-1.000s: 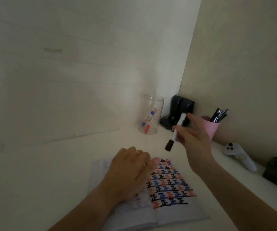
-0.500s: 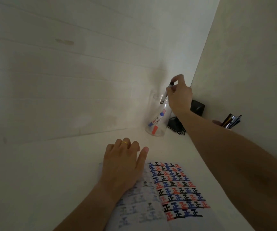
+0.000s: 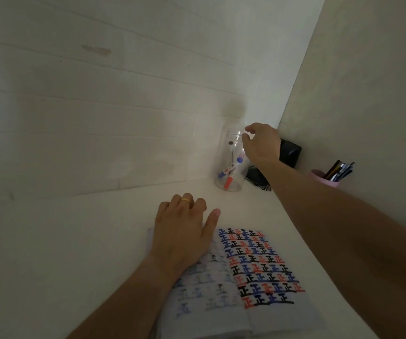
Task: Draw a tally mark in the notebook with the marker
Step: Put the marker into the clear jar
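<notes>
Three markers (image 3: 231, 167) stand in one clear jar (image 3: 231, 162). The right hand (image 3: 261, 145) hangs empty, fingers loose, at its rim. The left hand (image 3: 182, 231) lies flat on one notebook (image 3: 258, 272).

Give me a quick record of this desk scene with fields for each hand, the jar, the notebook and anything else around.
left hand: flat on the notebook's left page, ring on one finger
right hand: open, empty, at the jar's mouth
jar: clear, upright, holds markers with red, blue and black caps
notebook: open, right page filled with black, red and blue tally marks
pink cup: holds dark pens, by the right wall
desk: white
</notes>
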The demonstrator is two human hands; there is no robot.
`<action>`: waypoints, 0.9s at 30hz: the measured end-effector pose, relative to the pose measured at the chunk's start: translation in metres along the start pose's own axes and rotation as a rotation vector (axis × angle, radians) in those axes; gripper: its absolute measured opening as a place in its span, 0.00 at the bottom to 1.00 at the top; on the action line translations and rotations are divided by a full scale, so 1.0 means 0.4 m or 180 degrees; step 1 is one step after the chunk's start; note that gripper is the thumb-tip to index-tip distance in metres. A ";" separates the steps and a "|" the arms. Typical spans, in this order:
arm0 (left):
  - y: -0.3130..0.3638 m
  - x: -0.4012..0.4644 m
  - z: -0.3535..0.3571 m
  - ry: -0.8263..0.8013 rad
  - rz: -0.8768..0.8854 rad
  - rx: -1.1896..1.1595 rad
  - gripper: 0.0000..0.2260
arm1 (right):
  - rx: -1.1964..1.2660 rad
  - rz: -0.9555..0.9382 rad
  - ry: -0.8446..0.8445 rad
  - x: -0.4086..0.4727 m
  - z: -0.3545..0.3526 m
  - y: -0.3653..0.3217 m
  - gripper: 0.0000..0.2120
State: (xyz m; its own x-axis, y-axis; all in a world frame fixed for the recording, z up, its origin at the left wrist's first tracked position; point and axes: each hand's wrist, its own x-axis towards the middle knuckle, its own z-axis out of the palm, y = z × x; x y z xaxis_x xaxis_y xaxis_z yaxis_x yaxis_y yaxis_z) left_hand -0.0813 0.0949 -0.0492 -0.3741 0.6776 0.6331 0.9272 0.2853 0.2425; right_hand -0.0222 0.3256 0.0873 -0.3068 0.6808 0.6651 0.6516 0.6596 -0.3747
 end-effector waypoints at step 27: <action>0.102 -0.334 -0.208 -0.0560 -0.0247 -0.0118 0.24 | -0.0851 0.0556 -0.1146 -0.840 -0.372 0.162 0.26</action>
State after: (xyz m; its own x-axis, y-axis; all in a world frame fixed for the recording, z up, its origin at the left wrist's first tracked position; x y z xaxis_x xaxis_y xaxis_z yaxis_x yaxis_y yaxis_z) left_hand 0.0080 -0.0405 -0.0629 -0.4386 0.7635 0.4741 0.8943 0.3184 0.3145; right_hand 0.2264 0.0924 -0.0642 -0.3668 0.8723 0.3234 0.8559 0.4527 -0.2502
